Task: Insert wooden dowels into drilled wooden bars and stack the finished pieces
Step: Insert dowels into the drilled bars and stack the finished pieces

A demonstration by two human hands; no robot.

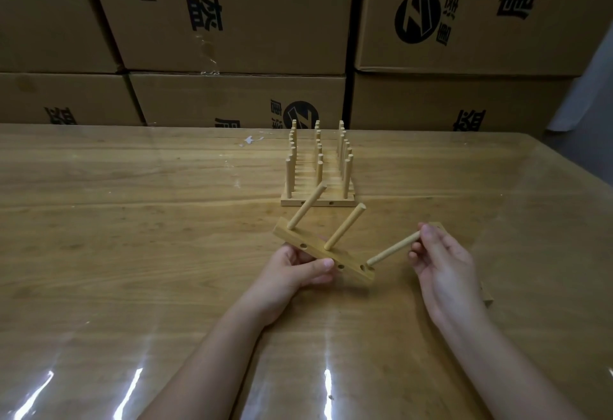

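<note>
My left hand grips a drilled wooden bar from below, tilted above the table. Two dowels stand in the bar's top face, leaning up to the right. My right hand pinches a third dowel by its outer end; its other end sits at the hole at the bar's right end. Side holes show along the bar's near face. Behind, a row of finished bars with upright dowels stands packed together on the table.
The wooden table is covered with glossy clear film. Stacked cardboard boxes form a wall along its far edge. A small wooden piece is partly hidden behind my right hand and wrist.
</note>
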